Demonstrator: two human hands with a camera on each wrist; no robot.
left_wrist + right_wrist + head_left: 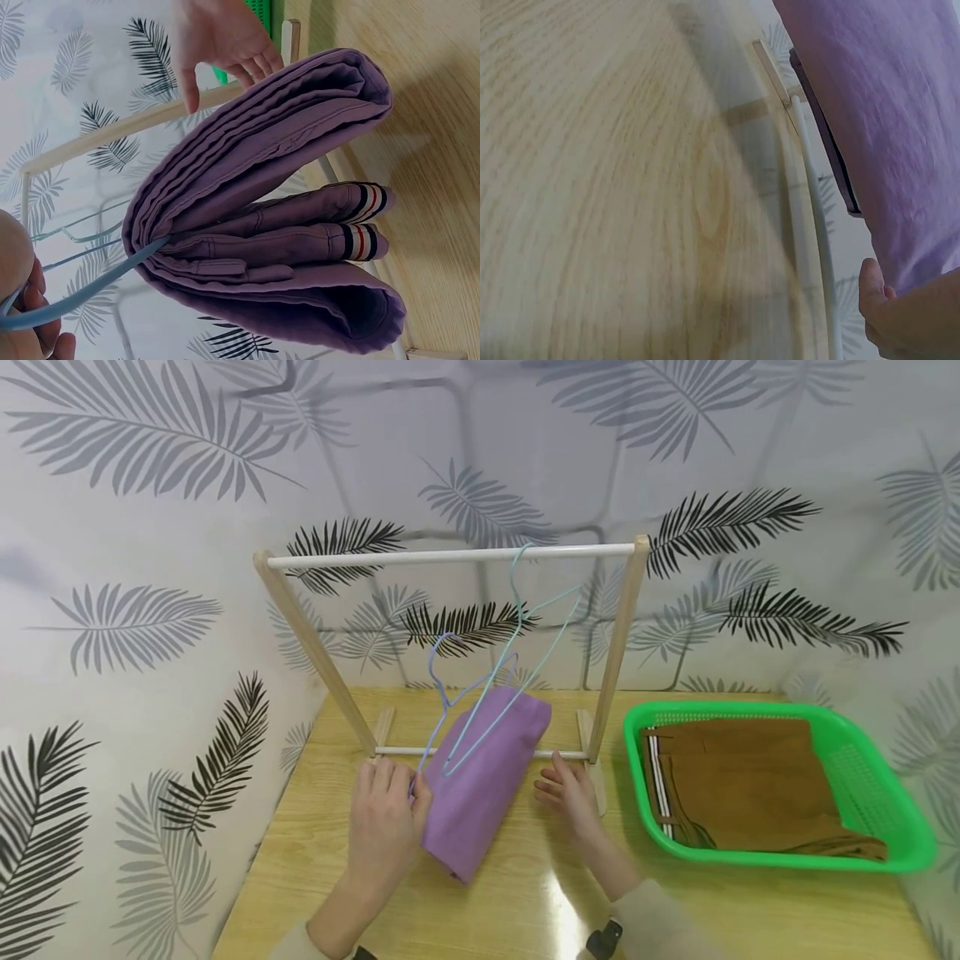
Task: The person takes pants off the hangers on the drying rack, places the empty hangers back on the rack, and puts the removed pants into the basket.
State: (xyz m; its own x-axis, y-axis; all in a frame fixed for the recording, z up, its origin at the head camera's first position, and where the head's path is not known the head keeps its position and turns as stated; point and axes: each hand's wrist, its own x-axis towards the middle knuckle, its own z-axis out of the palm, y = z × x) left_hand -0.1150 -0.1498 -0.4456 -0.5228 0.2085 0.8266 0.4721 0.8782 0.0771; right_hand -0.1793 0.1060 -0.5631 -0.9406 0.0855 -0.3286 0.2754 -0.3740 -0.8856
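Note:
My left hand [388, 814] grips one corner of a blue-violet clothes hanger [438, 727]. Folded over the hanger's bar is a purple garment [487, 785], bunched in thick layers and hanging above the table. In the left wrist view the hanger's end [90, 300] enters the fold, and striped bands [365, 201] show among the layers of cloth. My right hand [567, 793] is beside the garment's right side with fingers extended and nothing held. From the rack's top bar hangs a light-teal hanger [516, 618] without clothes, overlapping the purple cloth in the head view.
A rack with a white top bar [420, 557] and wooden posts [618, 652] stands at the back of the wooden table [525, 902]. To the right is a green basket [885, 793] with folded brown clothing [742, 785] inside. Leaf-patterned covering [465, 443] lies behind.

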